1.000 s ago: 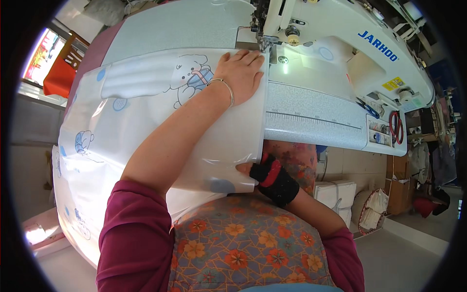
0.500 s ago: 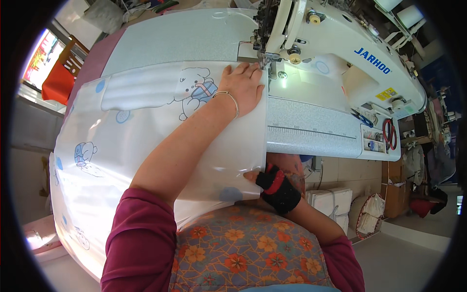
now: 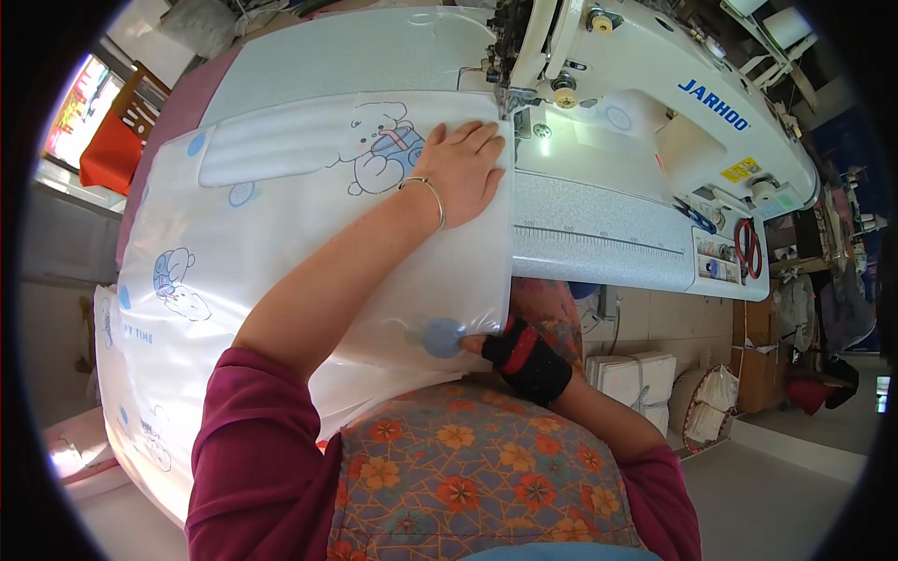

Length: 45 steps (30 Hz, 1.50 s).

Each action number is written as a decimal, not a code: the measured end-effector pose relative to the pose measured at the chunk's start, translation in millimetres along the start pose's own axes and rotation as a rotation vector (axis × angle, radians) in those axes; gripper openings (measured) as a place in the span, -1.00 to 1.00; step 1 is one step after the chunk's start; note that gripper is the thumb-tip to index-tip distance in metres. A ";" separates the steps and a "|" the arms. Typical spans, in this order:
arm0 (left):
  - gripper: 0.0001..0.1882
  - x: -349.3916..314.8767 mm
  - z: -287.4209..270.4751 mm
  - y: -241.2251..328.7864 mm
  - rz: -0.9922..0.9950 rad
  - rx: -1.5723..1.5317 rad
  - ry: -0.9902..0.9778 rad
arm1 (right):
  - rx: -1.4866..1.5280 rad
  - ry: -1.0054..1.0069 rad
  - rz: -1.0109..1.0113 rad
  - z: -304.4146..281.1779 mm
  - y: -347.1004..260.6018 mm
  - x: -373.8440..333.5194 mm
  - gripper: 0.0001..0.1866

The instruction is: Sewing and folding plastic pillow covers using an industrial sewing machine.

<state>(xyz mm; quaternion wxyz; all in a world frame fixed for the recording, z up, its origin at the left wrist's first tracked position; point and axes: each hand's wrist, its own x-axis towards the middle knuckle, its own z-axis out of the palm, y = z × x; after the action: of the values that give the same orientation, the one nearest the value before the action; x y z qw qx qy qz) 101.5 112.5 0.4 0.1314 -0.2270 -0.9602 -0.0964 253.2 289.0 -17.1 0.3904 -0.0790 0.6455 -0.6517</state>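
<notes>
A glossy, whitish translucent plastic sheet (image 3: 309, 234), printed with blue dots and cartoon puppies, covers the left of the machine table and hangs over its near edge toward my lap. My left hand (image 3: 463, 178), wearing a bracelet, lies flat on the sheet near its right edge, fingers pointing away, just short of the sewing machine's presser foot (image 3: 508, 101). The sheet's far right corner reaches that foot. Lower down, my right hand (image 3: 526, 360), in a black and red fingerless glove, pinches the sheet's right edge. Its thumb is on top beside a blue dot; the other fingers are largely hidden.
The white sewing machine (image 3: 692, 112) arches over the right of the table, its lamp lit. Blue-handled snips (image 3: 697, 217), red-handled scissors (image 3: 746, 247) and a small parts tray (image 3: 716, 258) are at the table's right end. Bundled white material (image 3: 634, 381) stands below, right.
The sheet has shifted away from me along the machine. My left hand remains near the foot, flat on it. My right thumb now lies closer to the blue dot.
</notes>
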 end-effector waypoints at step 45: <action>-0.52 -5.7 -20.5 -8.2 -0.088 -0.163 0.065 | -0.030 0.014 -0.071 -2.7 13.5 28.9 -0.62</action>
<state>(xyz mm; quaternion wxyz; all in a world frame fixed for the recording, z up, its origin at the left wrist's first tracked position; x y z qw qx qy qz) 106.9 97.9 17.2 0.1391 -0.1914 -0.9534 -0.1872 237.3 275.3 -41.3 0.3613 -0.1034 0.6547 -0.6559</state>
